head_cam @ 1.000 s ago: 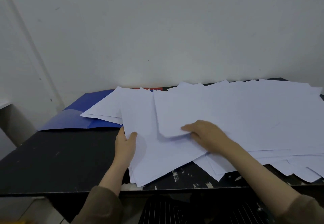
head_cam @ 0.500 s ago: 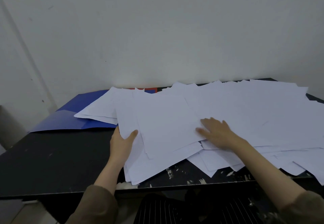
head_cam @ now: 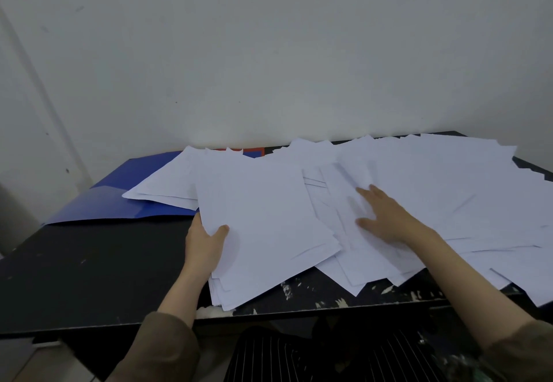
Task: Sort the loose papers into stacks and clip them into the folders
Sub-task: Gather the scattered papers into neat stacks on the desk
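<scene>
Holding a gathered stack of white sheets (head_cam: 263,232) at its left edge, our left hand (head_cam: 203,244) grasps it with the thumb curled over the top page and the fingers hidden beneath. This stack sits near the front edge of the black table (head_cam: 89,277), its lower corner reaching almost to the chipped rim. Just to its right, our right hand (head_cam: 386,220) lies flat with fingers straight and spread, pressing down on the loose papers (head_cam: 449,196) and gripping nothing. Those loose sheets fan out untidily across the right half of the table, overlapping one another, some poking past the front edge. Behind and left of the held stack we see a second small pile of sheets (head_cam: 167,184) resting on an open blue folder (head_cam: 113,202), which lies flat at the table's left rear. A sliver of red (head_cam: 227,151) shows behind the papers near the pale wall (head_cam: 269,52). Olive sleeves (head_cam: 161,348) cover both our forearms.
</scene>
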